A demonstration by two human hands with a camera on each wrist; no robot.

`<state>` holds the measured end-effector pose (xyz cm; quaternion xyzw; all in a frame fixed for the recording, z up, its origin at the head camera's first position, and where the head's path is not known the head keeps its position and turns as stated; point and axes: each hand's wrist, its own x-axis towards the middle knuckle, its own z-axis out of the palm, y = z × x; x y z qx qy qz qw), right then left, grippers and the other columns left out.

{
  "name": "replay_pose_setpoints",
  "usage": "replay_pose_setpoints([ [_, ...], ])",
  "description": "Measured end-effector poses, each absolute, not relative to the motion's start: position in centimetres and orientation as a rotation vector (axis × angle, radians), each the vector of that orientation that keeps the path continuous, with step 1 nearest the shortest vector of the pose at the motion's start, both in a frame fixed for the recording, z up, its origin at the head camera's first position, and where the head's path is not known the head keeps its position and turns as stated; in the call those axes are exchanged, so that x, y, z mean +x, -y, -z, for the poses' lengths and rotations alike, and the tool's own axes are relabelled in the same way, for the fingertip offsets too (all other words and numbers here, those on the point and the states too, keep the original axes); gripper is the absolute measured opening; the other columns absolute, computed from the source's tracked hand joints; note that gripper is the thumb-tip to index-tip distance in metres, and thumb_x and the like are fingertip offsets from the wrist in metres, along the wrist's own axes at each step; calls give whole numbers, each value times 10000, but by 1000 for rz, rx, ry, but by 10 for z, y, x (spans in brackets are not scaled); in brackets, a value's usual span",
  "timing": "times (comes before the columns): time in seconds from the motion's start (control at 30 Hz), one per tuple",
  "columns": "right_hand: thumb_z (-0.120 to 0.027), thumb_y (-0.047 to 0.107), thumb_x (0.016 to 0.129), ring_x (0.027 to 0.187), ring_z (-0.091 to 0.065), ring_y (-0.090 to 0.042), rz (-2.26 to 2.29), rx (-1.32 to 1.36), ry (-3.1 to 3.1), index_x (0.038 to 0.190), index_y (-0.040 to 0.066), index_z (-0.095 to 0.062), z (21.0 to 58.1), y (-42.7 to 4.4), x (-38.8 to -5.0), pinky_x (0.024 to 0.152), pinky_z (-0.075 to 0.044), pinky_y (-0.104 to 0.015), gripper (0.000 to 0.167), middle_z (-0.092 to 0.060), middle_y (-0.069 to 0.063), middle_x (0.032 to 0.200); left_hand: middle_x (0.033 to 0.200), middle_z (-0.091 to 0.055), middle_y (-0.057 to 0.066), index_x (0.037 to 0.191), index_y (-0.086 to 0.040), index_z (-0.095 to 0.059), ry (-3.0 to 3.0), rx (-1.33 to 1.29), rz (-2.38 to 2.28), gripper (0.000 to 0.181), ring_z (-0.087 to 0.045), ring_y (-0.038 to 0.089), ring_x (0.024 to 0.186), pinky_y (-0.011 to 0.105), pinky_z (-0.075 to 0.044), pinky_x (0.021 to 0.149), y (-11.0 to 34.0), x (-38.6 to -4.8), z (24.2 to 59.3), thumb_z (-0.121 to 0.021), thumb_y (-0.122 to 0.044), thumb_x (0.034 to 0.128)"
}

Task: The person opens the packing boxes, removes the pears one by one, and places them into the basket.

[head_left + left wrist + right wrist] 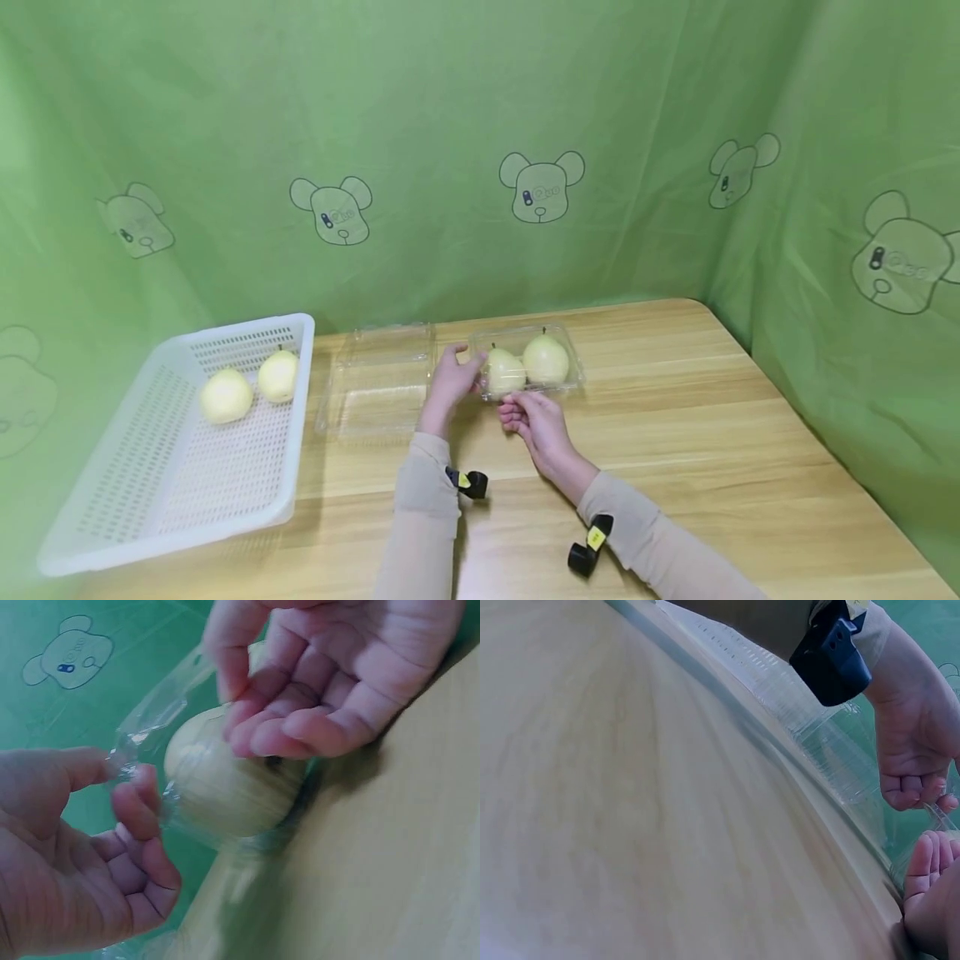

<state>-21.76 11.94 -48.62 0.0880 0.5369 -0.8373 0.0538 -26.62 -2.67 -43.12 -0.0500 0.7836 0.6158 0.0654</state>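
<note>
Two pale yellow pears (546, 360) sit side by side in a clear plastic box (573, 382) towards the back of the table. At the box's left end, my left hand (452, 379) pinches its clear edge between thumb and index finger. My right hand (542, 427) is at the front edge, its thumb and forefinger pinching the plastic there. The left wrist view shows the left hand (82, 847) gripping the crinkled plastic, and the right hand's curled fingers (300, 731) in front of a pear (225, 780). In the right wrist view both hands are partly cut off.
A white perforated basket (296, 450) with two more pears (227, 396) stands on the left of the wooden table (675, 467). Between basket and hands lies another clear plastic container (375, 400), opened out. Green curtain (450, 100) hangs close behind the table and at its sides.
</note>
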Motion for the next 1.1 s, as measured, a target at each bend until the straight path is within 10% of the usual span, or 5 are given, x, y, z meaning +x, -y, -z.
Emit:
replay_pose_setpoints([
  [0.37,-446,161,1006,663,-632,-156,2552,315,-1583,916,-7,-609,485,-131,-220,640,-568,-258,251,-668,-59,744,1012,-695,159,1543,-109,-223,-2375,54,-1677,812,-676,274,872,450,-542,930,39,-259,416,-671,-317,898],
  [1.1,-360,156,1028,613,-590,-139,2592,393,-1658,862,-1,-606,483,-140,-222,592,-534,-246,336,-631,-31,682,1081,-637,108,1484,-140,-390,-2613,460,-1354,824,-610,213,927,305,-550,810,43,-261,415,-777,-34,764],
])
